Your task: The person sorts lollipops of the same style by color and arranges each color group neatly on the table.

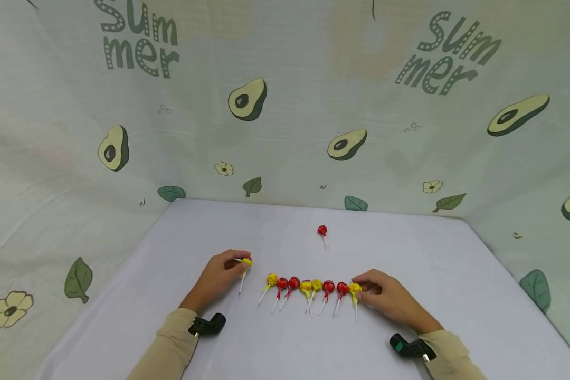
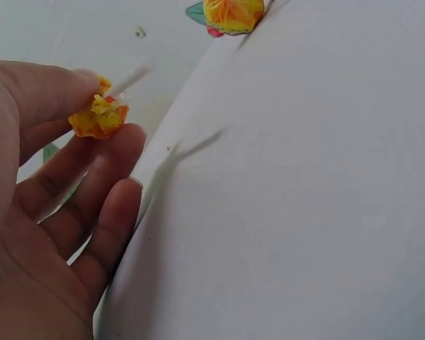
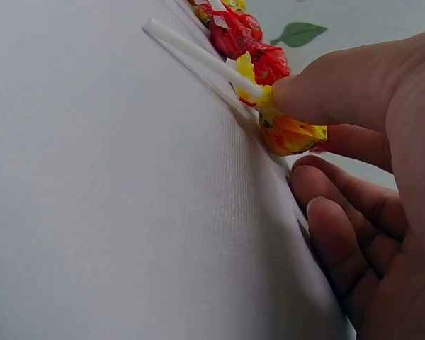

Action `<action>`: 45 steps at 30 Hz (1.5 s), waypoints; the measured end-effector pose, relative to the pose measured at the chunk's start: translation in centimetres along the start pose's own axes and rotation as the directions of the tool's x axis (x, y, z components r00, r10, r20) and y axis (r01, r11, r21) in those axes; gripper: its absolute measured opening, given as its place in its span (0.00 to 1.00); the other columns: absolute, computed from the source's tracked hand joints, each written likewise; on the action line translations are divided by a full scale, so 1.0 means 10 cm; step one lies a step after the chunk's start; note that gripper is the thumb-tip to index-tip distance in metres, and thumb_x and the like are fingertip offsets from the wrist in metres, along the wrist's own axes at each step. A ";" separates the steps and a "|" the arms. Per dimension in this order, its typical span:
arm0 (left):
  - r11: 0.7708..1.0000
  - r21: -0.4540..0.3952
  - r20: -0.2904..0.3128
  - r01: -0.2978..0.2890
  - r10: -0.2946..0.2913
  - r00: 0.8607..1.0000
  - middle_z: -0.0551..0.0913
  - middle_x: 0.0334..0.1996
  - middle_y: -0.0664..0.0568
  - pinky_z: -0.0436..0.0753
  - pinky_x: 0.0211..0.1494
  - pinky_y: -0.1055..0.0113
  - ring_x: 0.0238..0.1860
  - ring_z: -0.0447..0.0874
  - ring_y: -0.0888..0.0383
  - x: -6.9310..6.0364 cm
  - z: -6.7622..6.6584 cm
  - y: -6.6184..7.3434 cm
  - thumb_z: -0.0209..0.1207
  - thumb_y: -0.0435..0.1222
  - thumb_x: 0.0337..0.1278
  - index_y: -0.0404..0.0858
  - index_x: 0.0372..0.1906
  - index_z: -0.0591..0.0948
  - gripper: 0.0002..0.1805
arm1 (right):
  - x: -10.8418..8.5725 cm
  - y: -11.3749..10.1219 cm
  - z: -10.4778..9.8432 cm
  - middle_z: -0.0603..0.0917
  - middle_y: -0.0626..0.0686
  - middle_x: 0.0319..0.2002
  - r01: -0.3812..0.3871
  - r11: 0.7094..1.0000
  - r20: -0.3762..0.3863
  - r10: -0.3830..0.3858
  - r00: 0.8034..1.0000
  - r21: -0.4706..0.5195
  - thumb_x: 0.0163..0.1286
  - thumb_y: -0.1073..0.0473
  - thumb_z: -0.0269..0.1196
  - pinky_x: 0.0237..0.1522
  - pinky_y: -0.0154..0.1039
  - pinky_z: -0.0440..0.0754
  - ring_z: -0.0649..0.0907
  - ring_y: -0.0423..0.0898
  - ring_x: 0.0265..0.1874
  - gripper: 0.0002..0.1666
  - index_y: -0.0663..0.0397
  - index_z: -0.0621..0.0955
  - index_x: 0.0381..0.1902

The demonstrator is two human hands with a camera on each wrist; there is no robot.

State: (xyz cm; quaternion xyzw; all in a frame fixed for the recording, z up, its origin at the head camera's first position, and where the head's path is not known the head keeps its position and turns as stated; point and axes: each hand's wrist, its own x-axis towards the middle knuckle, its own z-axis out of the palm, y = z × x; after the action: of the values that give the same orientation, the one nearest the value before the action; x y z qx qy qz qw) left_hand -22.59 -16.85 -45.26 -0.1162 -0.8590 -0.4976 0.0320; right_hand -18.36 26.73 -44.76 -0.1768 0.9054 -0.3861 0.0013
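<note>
Pinching a yellow lollipop [image 2: 98, 126] just left of the row [image 1: 316, 285], the left hand [image 1: 220, 273] seems to be extending the line; the next move probably calls for lowering it beside the leftmost yellow one [image 1: 272, 279]. Behind the row lies a lone red lollipop [image 1: 322, 230], while the right hand [image 1: 388, 296] pinches the rightmost yellow lollipop [image 1: 355, 288].

Clearance on table [image 1: 285, 348]
Obstacles: row of 8 lollipops [image 1: 316, 285], right end occupied by right hand [image 1: 389, 296]; 1 red lollipop [image 1: 322, 230] behind; rear cloth [image 1: 294, 177]. Passage: table front; gap between row and left hand [image 1: 218, 273].
</note>
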 end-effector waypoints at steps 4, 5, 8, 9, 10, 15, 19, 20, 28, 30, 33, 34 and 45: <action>1.000 -0.010 0.019 -0.015 0.015 1.000 0.85 0.49 0.59 0.80 0.50 0.64 0.47 0.83 0.59 0.00 0.00 0.00 0.63 0.41 0.67 0.43 0.58 0.83 0.17 | -0.02 0.01 0.02 0.81 0.42 0.40 0.017 1.000 -0.021 -0.018 1.000 -0.021 0.64 0.54 0.71 0.38 0.34 0.78 0.79 0.39 0.36 0.17 0.46 0.85 0.52; 1.000 -0.001 0.021 -0.015 0.015 1.000 0.85 0.49 0.59 0.80 0.50 0.64 0.47 0.82 0.59 0.00 0.00 0.01 0.63 0.42 0.67 0.43 0.58 0.83 0.18 | -0.02 0.01 0.02 0.81 0.41 0.40 0.022 0.999 -0.024 -0.023 0.999 -0.025 0.65 0.55 0.71 0.38 0.35 0.78 0.79 0.39 0.36 0.17 0.46 0.85 0.52; 1.000 0.022 0.015 -0.004 0.004 1.000 0.84 0.48 0.60 0.80 0.51 0.63 0.46 0.82 0.60 0.00 -0.02 0.04 0.63 0.42 0.67 0.44 0.58 0.83 0.17 | 0.01 0.02 0.04 0.81 0.41 0.41 0.033 0.999 -0.026 -0.033 0.999 -0.033 0.65 0.56 0.70 0.38 0.35 0.78 0.79 0.39 0.36 0.17 0.44 0.85 0.52; 1.000 0.030 0.014 -0.004 0.003 1.000 0.84 0.48 0.60 0.80 0.51 0.62 0.46 0.82 0.60 0.00 -0.03 0.05 0.63 0.42 0.67 0.44 0.58 0.84 0.17 | 0.02 0.01 0.04 0.81 0.41 0.41 0.035 0.999 -0.022 -0.035 0.999 -0.034 0.66 0.55 0.70 0.39 0.35 0.78 0.79 0.39 0.36 0.16 0.44 0.85 0.52; 0.999 0.036 0.018 -0.004 0.004 1.000 0.84 0.48 0.60 0.80 0.51 0.61 0.46 0.82 0.60 0.01 -0.04 0.06 0.64 0.42 0.67 0.44 0.57 0.84 0.17 | 0.03 0.01 0.04 0.81 0.41 0.41 0.035 0.999 -0.020 -0.036 0.999 -0.037 0.66 0.55 0.70 0.39 0.35 0.78 0.79 0.39 0.36 0.16 0.43 0.85 0.52; 0.998 0.045 0.077 -0.036 0.032 0.997 0.84 0.49 0.59 0.79 0.51 0.60 0.46 0.82 0.60 0.08 -0.04 0.11 0.64 0.44 0.66 0.44 0.58 0.83 0.18 | 0.02 0.01 0.05 0.80 0.41 0.39 0.007 0.999 -0.021 -0.008 1.000 -0.041 0.66 0.53 0.69 0.38 0.34 0.77 0.78 0.39 0.35 0.15 0.43 0.85 0.51; 1.000 -0.009 0.109 -0.014 0.015 0.994 0.85 0.48 0.59 0.79 0.51 0.59 0.46 0.81 0.58 0.17 -0.04 0.17 0.65 0.44 0.65 0.43 0.58 0.84 0.19 | 0.01 0.02 0.05 0.80 0.41 0.39 0.002 0.999 -0.017 -0.002 1.000 -0.032 0.66 0.54 0.70 0.38 0.35 0.77 0.78 0.39 0.35 0.15 0.43 0.85 0.50; 1.000 -0.023 0.111 -0.007 0.010 0.994 0.85 0.48 0.59 0.79 0.52 0.59 0.47 0.81 0.58 0.19 -0.03 0.18 0.65 0.44 0.65 0.43 0.58 0.83 0.20 | 0.01 0.03 0.05 0.80 0.41 0.39 0.002 1.000 -0.018 -0.003 1.000 -0.028 0.66 0.54 0.70 0.38 0.35 0.78 0.78 0.40 0.35 0.15 0.42 0.85 0.50; 0.997 -0.066 0.107 0.044 -0.037 0.994 0.85 0.50 0.58 0.79 0.58 0.56 0.51 0.81 0.57 0.33 0.01 0.24 0.64 0.46 0.65 0.43 0.62 0.81 0.23 | 0.02 0.03 0.05 0.81 0.41 0.39 0.029 0.999 -0.032 -0.030 0.999 -0.023 0.66 0.56 0.70 0.37 0.35 0.78 0.79 0.39 0.35 0.15 0.43 0.85 0.50; 0.996 -0.079 0.104 0.051 -0.043 0.994 0.85 0.50 0.58 0.80 0.56 0.57 0.50 0.82 0.57 0.36 0.03 0.24 0.64 0.46 0.65 0.43 0.62 0.81 0.23 | 0.02 0.03 0.05 0.81 0.41 0.39 0.034 0.999 -0.033 -0.035 0.999 -0.023 0.66 0.56 0.70 0.37 0.35 0.78 0.79 0.39 0.35 0.15 0.43 0.85 0.50; 0.989 -0.134 0.110 0.061 -0.046 0.993 0.84 0.51 0.55 0.81 0.54 0.59 0.50 0.83 0.56 0.41 0.06 0.25 0.64 0.46 0.66 0.41 0.62 0.81 0.23 | 0.01 0.04 0.05 0.81 0.41 0.39 0.024 0.999 -0.033 -0.025 0.999 -0.026 0.66 0.55 0.70 0.37 0.35 0.78 0.79 0.39 0.35 0.15 0.43 0.85 0.50; 0.986 -0.154 0.113 0.065 -0.048 0.992 0.84 0.51 0.54 0.82 0.53 0.60 0.49 0.83 0.56 0.42 0.07 0.26 0.63 0.45 0.67 0.41 0.62 0.81 0.23 | 0.01 0.04 0.05 0.81 0.41 0.39 0.017 1.000 -0.032 -0.018 0.999 -0.026 0.66 0.55 0.70 0.37 0.35 0.78 0.79 0.39 0.35 0.15 0.43 0.85 0.50; 0.960 -0.249 0.079 0.130 -0.113 0.990 0.82 0.52 0.48 0.82 0.52 0.64 0.48 0.84 0.54 0.64 0.11 0.35 0.61 0.40 0.69 0.36 0.62 0.80 0.21 | 0.03 0.05 0.04 0.81 0.40 0.39 0.056 0.998 -0.039 -0.057 0.998 -0.024 0.66 0.56 0.70 0.37 0.35 0.78 0.79 0.39 0.35 0.16 0.44 0.84 0.51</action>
State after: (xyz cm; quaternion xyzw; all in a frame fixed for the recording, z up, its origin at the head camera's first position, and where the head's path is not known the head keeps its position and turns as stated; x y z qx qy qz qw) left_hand -27.95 -13.18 -41.73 -0.0823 -0.7943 -0.6005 -0.0413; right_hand -18.77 26.65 -45.36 -0.1944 0.9043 -0.3789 -0.0298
